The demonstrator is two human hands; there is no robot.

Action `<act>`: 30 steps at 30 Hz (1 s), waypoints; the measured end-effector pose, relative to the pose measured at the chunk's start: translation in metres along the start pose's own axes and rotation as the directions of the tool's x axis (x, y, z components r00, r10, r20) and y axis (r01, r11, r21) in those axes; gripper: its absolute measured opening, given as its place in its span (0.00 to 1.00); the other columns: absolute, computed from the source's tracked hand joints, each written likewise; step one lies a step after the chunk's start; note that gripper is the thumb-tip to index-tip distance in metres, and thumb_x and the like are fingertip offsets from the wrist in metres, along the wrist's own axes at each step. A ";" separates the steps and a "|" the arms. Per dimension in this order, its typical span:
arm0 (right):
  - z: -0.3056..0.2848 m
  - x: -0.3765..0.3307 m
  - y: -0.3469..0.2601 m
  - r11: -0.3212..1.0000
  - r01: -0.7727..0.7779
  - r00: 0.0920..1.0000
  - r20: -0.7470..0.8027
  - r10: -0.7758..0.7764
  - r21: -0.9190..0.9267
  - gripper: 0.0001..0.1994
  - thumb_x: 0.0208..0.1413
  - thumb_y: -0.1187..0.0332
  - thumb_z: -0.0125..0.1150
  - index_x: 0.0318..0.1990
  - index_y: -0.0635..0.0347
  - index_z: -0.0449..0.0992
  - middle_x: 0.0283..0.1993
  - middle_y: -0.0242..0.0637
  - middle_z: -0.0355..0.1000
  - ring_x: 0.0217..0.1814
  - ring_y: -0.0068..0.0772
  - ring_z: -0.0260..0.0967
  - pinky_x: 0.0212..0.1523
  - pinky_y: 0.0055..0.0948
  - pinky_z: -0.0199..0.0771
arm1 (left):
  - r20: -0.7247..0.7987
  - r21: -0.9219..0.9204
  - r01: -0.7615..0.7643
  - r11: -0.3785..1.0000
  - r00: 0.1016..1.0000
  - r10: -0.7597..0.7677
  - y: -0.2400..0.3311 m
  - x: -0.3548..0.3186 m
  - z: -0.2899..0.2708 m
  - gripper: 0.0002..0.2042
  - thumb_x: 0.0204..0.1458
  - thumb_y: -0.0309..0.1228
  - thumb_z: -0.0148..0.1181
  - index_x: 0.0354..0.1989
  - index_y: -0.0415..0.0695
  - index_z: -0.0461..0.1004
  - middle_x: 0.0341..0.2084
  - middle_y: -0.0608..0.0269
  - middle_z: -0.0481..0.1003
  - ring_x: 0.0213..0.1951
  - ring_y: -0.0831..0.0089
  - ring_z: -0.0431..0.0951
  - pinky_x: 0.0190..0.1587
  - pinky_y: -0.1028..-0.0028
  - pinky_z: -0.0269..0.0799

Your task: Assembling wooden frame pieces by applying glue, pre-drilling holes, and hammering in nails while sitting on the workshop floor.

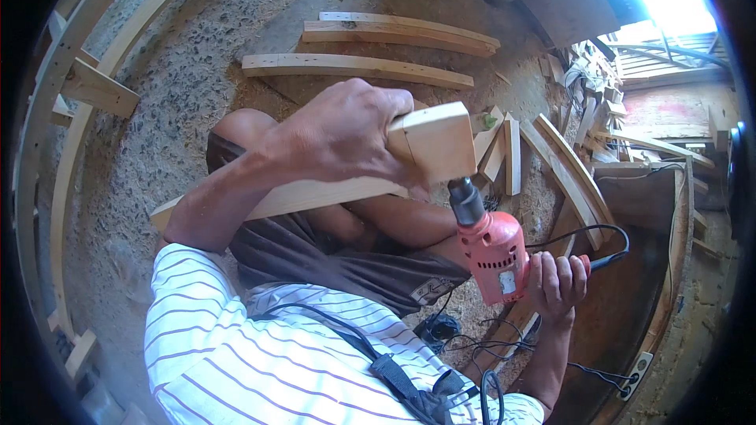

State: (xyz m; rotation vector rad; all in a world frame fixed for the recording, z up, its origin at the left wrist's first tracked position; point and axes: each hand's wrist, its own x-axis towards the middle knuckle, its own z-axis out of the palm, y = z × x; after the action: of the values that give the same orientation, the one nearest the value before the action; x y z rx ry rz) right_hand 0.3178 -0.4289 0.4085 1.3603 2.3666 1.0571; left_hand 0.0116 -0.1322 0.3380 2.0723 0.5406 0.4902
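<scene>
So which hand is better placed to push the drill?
Probably the right hand: it's gripping the drill, which points at the wood. The left hand is busy holding that wood.

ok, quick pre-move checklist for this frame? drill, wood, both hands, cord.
1. Left hand gripping the wood piece: ok.
2. Right hand wrapped on the handle of the red drill: ok.
3. Bit lined up with the wood: cannot tell; the chuck is close to the wood's end and no bit shows.
4. Trigger finger position: cannot tell from this angle.
5. Cord away from the chuck: ok, it leaves the rear of the handle.
6. Wood clamped: not ok by my read; it looks hand-held over the legs, no clamp seen.
</scene>
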 end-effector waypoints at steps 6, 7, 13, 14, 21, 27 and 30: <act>-0.007 0.004 0.009 0.999 0.051 0.999 0.016 -0.051 -0.006 0.15 0.57 0.68 0.65 0.52 0.48 0.75 0.48 0.34 0.76 0.43 0.37 0.73 0.54 0.51 0.73 | 0.077 -0.065 0.097 0.993 0.993 -0.091 -0.012 0.012 -0.005 0.31 0.32 0.48 0.83 0.37 0.36 0.79 0.28 0.56 0.79 0.33 0.69 0.80 0.38 0.69 0.74; -0.009 0.005 0.010 0.998 0.055 0.998 0.019 -0.055 0.026 0.15 0.58 0.68 0.65 0.53 0.46 0.74 0.49 0.35 0.76 0.42 0.37 0.73 0.53 0.51 0.73 | 0.083 -0.053 0.113 0.992 0.991 -0.108 -0.014 0.013 -0.007 0.31 0.32 0.48 0.83 0.37 0.36 0.79 0.28 0.56 0.79 0.33 0.69 0.80 0.38 0.69 0.74; -0.019 0.017 0.014 0.976 0.048 0.999 0.008 -0.051 0.213 0.12 0.59 0.69 0.63 0.50 0.43 0.75 0.45 0.38 0.78 0.38 0.40 0.73 0.47 0.49 0.73 | 0.153 -0.134 0.145 0.980 0.980 -0.124 -0.030 0.018 -0.015 0.30 0.35 0.47 0.82 0.39 0.35 0.79 0.31 0.58 0.80 0.36 0.72 0.79 0.41 0.71 0.73; -0.021 0.019 0.015 0.963 0.033 0.999 0.001 -0.035 0.267 0.12 0.58 0.69 0.63 0.49 0.44 0.76 0.45 0.38 0.78 0.37 0.40 0.73 0.46 0.49 0.73 | 0.151 -0.166 0.137 0.977 0.982 -0.112 -0.032 0.019 -0.016 0.29 0.35 0.46 0.81 0.40 0.35 0.79 0.32 0.58 0.80 0.36 0.72 0.79 0.41 0.72 0.73; -0.035 0.026 0.027 0.935 0.010 1.000 -0.009 -0.007 0.355 0.18 0.52 0.68 0.67 0.51 0.38 0.76 0.47 0.35 0.74 0.36 0.36 0.72 0.40 0.42 0.74 | 0.186 -0.242 0.181 0.953 0.973 -0.137 -0.036 0.018 -0.021 0.29 0.35 0.43 0.82 0.41 0.35 0.79 0.33 0.61 0.80 0.37 0.75 0.78 0.42 0.73 0.73; -0.036 0.023 0.031 0.961 0.035 0.999 0.006 -0.038 0.274 0.25 0.52 0.66 0.69 0.58 0.29 0.74 0.45 0.29 0.70 0.35 0.31 0.70 0.42 0.39 0.72 | 0.171 -0.197 0.189 0.962 0.973 -0.156 -0.036 0.020 -0.018 0.28 0.36 0.42 0.81 0.41 0.34 0.80 0.33 0.61 0.79 0.36 0.76 0.77 0.41 0.73 0.72; -0.037 0.022 0.032 0.964 0.020 0.999 0.028 -0.029 0.267 0.25 0.52 0.65 0.69 0.58 0.28 0.74 0.43 0.28 0.70 0.36 0.31 0.70 0.43 0.40 0.72 | 0.176 -0.203 0.213 0.956 0.968 -0.178 -0.036 0.019 -0.018 0.27 0.37 0.42 0.81 0.41 0.34 0.79 0.32 0.62 0.79 0.35 0.77 0.77 0.40 0.74 0.72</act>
State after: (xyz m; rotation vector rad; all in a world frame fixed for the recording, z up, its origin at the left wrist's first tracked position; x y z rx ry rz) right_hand 0.3084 -0.4183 0.4597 1.4151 2.5670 0.7227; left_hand 0.0110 -0.0918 0.3186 1.8039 0.5657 0.2559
